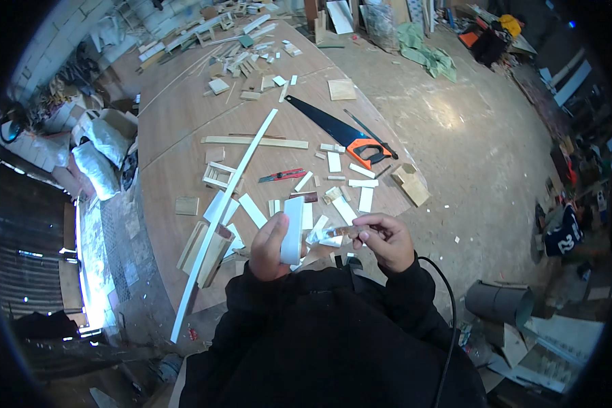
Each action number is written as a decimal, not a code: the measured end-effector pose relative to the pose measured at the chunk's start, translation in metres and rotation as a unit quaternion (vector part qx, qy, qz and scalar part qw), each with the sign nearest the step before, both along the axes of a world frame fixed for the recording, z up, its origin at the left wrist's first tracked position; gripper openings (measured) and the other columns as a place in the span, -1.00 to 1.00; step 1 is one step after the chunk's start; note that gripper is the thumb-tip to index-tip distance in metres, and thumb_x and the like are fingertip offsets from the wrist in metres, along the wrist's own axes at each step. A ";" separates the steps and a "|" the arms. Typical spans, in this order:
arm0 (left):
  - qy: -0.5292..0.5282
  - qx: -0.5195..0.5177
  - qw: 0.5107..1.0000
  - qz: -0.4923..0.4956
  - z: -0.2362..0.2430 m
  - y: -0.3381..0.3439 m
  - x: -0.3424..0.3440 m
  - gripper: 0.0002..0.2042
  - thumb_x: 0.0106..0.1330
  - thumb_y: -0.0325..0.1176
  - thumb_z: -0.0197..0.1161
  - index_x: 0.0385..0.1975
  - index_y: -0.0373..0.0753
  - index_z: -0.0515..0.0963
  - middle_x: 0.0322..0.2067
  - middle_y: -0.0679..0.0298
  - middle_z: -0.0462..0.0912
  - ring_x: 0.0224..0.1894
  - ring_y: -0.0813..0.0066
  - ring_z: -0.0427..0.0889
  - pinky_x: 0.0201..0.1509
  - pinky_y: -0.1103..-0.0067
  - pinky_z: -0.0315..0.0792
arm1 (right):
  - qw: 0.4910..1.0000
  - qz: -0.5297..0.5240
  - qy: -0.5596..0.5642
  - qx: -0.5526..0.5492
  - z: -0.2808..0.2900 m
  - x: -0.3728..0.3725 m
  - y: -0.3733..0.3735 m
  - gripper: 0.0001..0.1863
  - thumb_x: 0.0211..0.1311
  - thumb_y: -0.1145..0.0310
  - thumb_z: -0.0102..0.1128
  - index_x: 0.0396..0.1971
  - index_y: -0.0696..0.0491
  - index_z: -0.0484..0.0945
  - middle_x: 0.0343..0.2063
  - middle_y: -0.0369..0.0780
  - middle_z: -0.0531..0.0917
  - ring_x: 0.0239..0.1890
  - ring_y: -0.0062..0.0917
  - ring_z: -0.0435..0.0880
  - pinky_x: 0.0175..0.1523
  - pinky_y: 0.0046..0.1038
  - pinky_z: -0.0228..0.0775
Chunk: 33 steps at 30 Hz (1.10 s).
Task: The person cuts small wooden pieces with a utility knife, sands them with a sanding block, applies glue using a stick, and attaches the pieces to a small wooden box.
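My left hand [268, 248] grips a white rectangular block [293, 230], held upright near the front edge of the plywood table [160, 163]. To its right, my right hand [389, 241] pinches a small clear bottle or tube [338, 232] with brownish contents, its far end close to the white block. Small white and bare wood pieces [254, 211] lie beneath and beyond both hands. A long white strip [221, 219] runs diagonally at my left, over a stack of wooden pieces [190, 247]. A red utility knife [280, 175] lies just beyond my hands.
An orange-handled saw [323, 126] and a thin dark rod lie at the table's right. More offcuts [245, 64] cover its far end. White sacks [98, 166] are piled left. A rolled grey sheet [496, 302] and clutter sit at the right, and a black cable hangs beside my right arm.
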State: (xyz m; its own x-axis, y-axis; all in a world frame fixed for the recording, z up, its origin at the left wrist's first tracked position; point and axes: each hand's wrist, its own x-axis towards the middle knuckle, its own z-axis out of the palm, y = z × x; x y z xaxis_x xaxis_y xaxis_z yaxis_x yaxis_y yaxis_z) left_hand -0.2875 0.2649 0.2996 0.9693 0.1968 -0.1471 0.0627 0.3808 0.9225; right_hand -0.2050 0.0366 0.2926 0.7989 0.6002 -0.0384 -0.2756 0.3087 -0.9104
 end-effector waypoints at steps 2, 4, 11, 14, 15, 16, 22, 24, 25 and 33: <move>-0.001 0.015 0.999 0.045 0.010 -0.032 0.015 -0.64 0.47 -0.13 -0.09 -0.07 -0.35 0.38 -0.50 0.24 0.51 -0.55 0.41 0.56 -0.49 0.59 0.45 | 0.999 0.018 -0.037 0.001 0.008 0.007 -0.017 -0.70 0.24 0.61 0.14 -0.03 0.31 0.50 -0.27 -0.14 0.65 -0.28 -0.60 0.65 -0.11 -0.60 0.51; 0.065 -0.142 0.986 0.051 0.028 -0.057 0.028 -0.67 0.48 -0.13 -0.11 -0.09 -0.31 0.37 -0.51 0.24 0.50 -0.58 0.44 0.54 -0.53 0.60 0.44 | 0.999 0.027 -0.043 0.018 0.008 0.019 -0.034 -0.71 0.24 0.62 0.13 -0.03 0.32 0.50 -0.27 -0.12 0.65 -0.27 -0.58 0.65 -0.10 -0.59 0.51; 0.014 -0.135 0.990 0.033 0.032 -0.110 0.060 -0.67 0.45 -0.08 -0.05 -0.17 -0.28 0.39 -0.63 0.34 0.40 -0.76 0.67 0.25 -0.72 0.72 0.16 | 0.998 0.050 -0.037 0.034 0.016 0.058 -0.091 -0.71 0.24 0.63 0.13 -0.04 0.33 0.51 -0.29 -0.12 0.65 -0.27 -0.57 0.65 -0.09 -0.59 0.50; 0.053 -0.130 0.989 0.054 0.046 -0.135 0.073 -0.65 0.46 -0.06 -0.08 -0.16 -0.28 0.38 -0.67 0.32 0.36 -0.77 0.67 0.24 -0.74 0.72 0.11 | 0.997 0.072 -0.029 0.030 0.018 0.068 -0.106 -0.72 0.24 0.64 0.12 -0.04 0.33 0.51 -0.31 -0.12 0.65 -0.27 -0.56 0.65 -0.11 -0.59 0.49; 0.053 -0.129 0.989 0.058 0.046 -0.142 0.078 -0.65 0.46 -0.06 -0.08 -0.16 -0.28 0.38 -0.67 0.32 0.36 -0.77 0.67 0.24 -0.74 0.72 0.11 | 0.997 0.075 -0.027 0.021 0.019 0.071 -0.108 -0.72 0.24 0.65 0.12 -0.04 0.33 0.51 -0.32 -0.13 0.66 -0.28 -0.56 0.65 -0.12 -0.59 0.49; 0.077 -0.143 0.983 0.084 0.046 -0.150 0.082 -0.66 0.47 -0.08 -0.10 -0.15 -0.28 0.38 -0.70 0.31 0.33 -0.78 0.65 0.22 -0.72 0.69 0.10 | 0.996 0.078 -0.027 0.023 0.019 0.074 -0.110 -0.72 0.24 0.65 0.12 -0.04 0.33 0.51 -0.32 -0.13 0.66 -0.28 -0.56 0.65 -0.12 -0.59 0.49; 0.035 -0.215 0.976 0.025 0.036 -0.163 0.093 -0.68 0.49 -0.12 -0.15 -0.15 -0.29 0.35 -0.78 0.32 0.20 -0.80 0.57 0.15 -0.61 0.58 0.12 | 1.000 -0.006 -0.019 0.021 0.017 0.092 -0.113 -0.74 0.30 0.56 0.09 -0.05 0.35 0.53 -0.37 -0.09 0.66 -0.35 -0.51 0.65 -0.18 -0.55 0.49; 0.041 -0.229 0.972 0.027 0.036 -0.164 0.097 -0.68 0.49 -0.12 -0.14 -0.18 -0.29 0.34 -0.79 0.33 0.18 -0.81 0.56 0.13 -0.59 0.56 0.12 | 0.998 0.025 -0.002 0.064 0.015 0.095 -0.115 -0.73 0.33 0.50 0.05 -0.08 0.35 0.55 -0.38 -0.07 0.66 -0.39 -0.48 0.64 -0.20 -0.51 0.49; 0.025 -0.237 0.971 0.025 0.032 -0.162 0.100 -0.69 0.49 -0.11 -0.14 -0.22 -0.28 0.34 -0.80 0.32 0.17 -0.81 0.56 0.13 -0.59 0.57 0.12 | 0.998 0.024 -0.003 0.064 0.017 0.096 -0.114 -0.73 0.33 0.50 0.05 -0.08 0.35 0.55 -0.38 -0.07 0.66 -0.39 -0.48 0.64 -0.20 -0.51 0.49; 0.017 -0.214 0.975 0.061 0.040 -0.154 0.102 -0.70 0.48 -0.13 -0.14 -0.32 -0.25 0.33 -0.78 0.31 0.20 -0.81 0.57 0.13 -0.64 0.59 0.07 | 0.998 0.047 -0.027 0.033 0.017 0.097 -0.107 -0.74 0.33 0.48 0.08 -0.07 0.30 0.57 -0.39 -0.09 0.67 -0.36 -0.48 0.65 -0.19 -0.52 0.48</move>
State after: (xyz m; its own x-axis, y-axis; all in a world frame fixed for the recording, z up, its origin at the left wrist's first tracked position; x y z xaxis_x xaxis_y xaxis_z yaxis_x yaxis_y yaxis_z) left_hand -0.1860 0.1109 0.3398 0.9357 0.2233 -0.2732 0.0217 0.7363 0.6764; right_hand -0.1080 -0.0700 0.3097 0.7392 0.6720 0.0449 -0.2577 0.3438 -0.9030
